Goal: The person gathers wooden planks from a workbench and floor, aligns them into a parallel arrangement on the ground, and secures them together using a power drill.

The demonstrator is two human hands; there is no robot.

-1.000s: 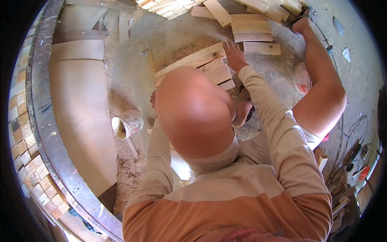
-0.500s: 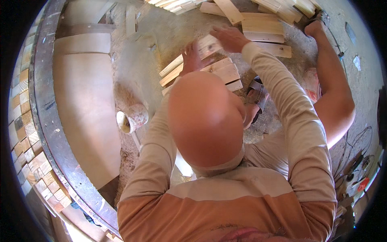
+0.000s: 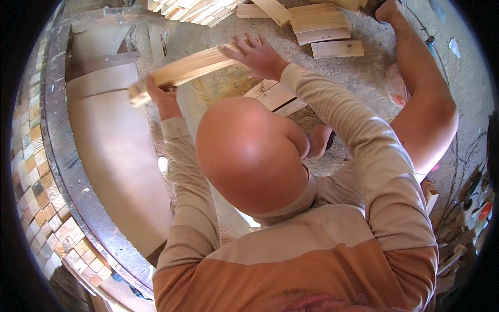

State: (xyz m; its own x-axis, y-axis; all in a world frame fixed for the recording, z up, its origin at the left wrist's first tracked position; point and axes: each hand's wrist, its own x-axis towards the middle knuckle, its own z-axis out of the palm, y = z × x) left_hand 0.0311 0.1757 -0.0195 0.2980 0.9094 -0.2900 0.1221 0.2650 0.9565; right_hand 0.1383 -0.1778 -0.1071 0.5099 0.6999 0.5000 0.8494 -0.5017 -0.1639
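A pale wooden plank (image 3: 193,66), perhaps several pieces held together, is lifted above the floor and slants up to the right. My left hand (image 3: 164,98) is closed around its left end. At the far right end my right hand (image 3: 255,55) grips the plank, some fingers stretched over its top edge. Just beyond my bent knee, short wooden boards (image 3: 275,98) lie on the floor, partly hidden by the knee and my right forearm.
Stacked planks (image 3: 195,9) stand at the far side, with loose boards (image 3: 318,22) right of them. A large flat panel (image 3: 117,140) and a dark bench edge (image 3: 78,171) run along the left, beside piled wood blocks (image 3: 47,197). Cables (image 3: 457,166) lie at right.
Both hands have moved from the boards on the floor up and to the left, now with the plank between them. Fewer boards lie beyond my knee.
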